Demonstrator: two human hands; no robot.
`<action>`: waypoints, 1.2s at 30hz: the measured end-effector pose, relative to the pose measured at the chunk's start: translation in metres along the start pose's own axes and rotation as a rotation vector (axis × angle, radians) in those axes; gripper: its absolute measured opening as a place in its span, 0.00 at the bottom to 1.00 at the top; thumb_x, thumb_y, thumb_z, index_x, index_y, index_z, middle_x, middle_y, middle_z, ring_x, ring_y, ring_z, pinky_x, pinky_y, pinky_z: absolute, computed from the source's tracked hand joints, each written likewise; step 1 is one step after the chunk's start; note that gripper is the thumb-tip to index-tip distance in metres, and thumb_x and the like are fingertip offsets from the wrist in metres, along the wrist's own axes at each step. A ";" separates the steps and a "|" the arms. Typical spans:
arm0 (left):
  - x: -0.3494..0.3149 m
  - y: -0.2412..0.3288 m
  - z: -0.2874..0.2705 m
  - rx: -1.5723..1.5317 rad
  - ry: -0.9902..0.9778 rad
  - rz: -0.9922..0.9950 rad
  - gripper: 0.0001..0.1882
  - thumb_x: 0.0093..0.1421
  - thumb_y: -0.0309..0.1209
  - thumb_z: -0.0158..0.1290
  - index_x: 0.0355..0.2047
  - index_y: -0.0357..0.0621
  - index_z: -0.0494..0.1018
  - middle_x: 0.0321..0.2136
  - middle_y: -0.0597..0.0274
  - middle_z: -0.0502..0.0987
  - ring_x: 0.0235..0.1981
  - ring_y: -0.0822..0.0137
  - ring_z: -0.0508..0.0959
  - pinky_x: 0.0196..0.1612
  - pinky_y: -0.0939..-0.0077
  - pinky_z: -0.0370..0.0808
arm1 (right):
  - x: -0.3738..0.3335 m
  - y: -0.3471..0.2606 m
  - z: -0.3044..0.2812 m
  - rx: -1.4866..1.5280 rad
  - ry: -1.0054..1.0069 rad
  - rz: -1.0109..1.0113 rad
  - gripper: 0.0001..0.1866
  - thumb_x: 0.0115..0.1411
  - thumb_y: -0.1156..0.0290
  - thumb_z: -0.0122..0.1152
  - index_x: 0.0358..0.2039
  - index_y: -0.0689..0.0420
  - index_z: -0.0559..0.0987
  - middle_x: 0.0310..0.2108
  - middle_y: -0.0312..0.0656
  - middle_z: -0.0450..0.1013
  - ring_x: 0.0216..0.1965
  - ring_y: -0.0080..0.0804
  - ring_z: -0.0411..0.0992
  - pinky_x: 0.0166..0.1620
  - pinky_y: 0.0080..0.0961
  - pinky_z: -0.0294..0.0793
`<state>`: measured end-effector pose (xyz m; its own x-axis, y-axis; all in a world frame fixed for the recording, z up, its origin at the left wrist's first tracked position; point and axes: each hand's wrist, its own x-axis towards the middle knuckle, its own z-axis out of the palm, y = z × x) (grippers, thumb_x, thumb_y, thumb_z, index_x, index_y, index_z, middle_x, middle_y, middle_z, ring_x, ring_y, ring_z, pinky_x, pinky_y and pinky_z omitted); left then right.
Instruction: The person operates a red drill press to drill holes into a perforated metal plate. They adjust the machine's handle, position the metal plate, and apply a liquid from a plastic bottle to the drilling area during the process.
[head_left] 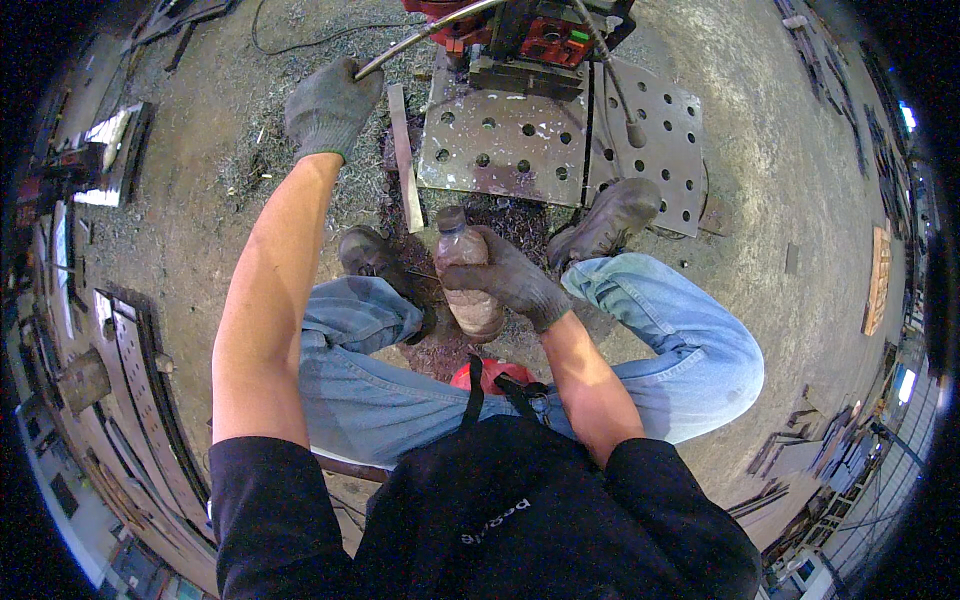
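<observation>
My left hand [335,108], in a grey work glove, is closed around the end of a metal lever [425,38] on a red and black drilling machine [552,45]. In my right hand [510,280], also gloved, is a clear plastic bottle [470,315] with a dark cap. The bottle is slightly tilted between my knees, and its murky contents are hard to make out. The machine's black base rests on a steel plate [505,140] with several round holes. A second lever [622,95] with a knob hangs over the neighbouring holed plate [668,150].
A narrow flat metal bar [405,160] lies beside the left plate. Metal shavings [250,165] litter the floor there. My boots [610,220] stand close to the plates. Long steel pieces [145,370] lie at far left, more metal stock [810,455] at right.
</observation>
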<state>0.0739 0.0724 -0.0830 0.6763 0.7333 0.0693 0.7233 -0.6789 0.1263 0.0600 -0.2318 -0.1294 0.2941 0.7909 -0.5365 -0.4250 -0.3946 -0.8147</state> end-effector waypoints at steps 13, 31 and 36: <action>-0.003 -0.001 -0.002 -0.078 -0.004 0.012 0.21 0.58 0.56 0.53 0.43 0.62 0.82 0.36 0.54 0.84 0.41 0.47 0.83 0.43 0.52 0.78 | -0.002 -0.004 0.000 0.010 -0.003 -0.008 0.35 0.51 0.63 0.77 0.56 0.59 0.72 0.47 0.39 0.77 0.48 0.29 0.75 0.54 0.30 0.75; -0.002 0.000 0.004 -0.033 0.017 -0.005 0.20 0.57 0.55 0.54 0.44 0.64 0.83 0.37 0.54 0.84 0.41 0.48 0.83 0.43 0.54 0.78 | 0.004 0.007 -0.003 -0.015 -0.014 -0.023 0.32 0.52 0.65 0.76 0.55 0.59 0.72 0.46 0.38 0.77 0.47 0.28 0.75 0.54 0.29 0.74; -0.003 -0.002 0.003 -0.043 0.018 0.002 0.20 0.57 0.55 0.54 0.43 0.63 0.83 0.36 0.54 0.84 0.40 0.48 0.83 0.42 0.53 0.78 | 0.000 -0.001 0.002 0.053 -0.016 0.010 0.32 0.53 0.65 0.76 0.55 0.59 0.72 0.46 0.38 0.77 0.47 0.27 0.75 0.54 0.30 0.74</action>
<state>0.0714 0.0715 -0.0861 0.6745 0.7331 0.0877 0.7153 -0.6783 0.1680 0.0590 -0.2308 -0.1278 0.2763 0.7946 -0.5406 -0.4729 -0.3773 -0.7962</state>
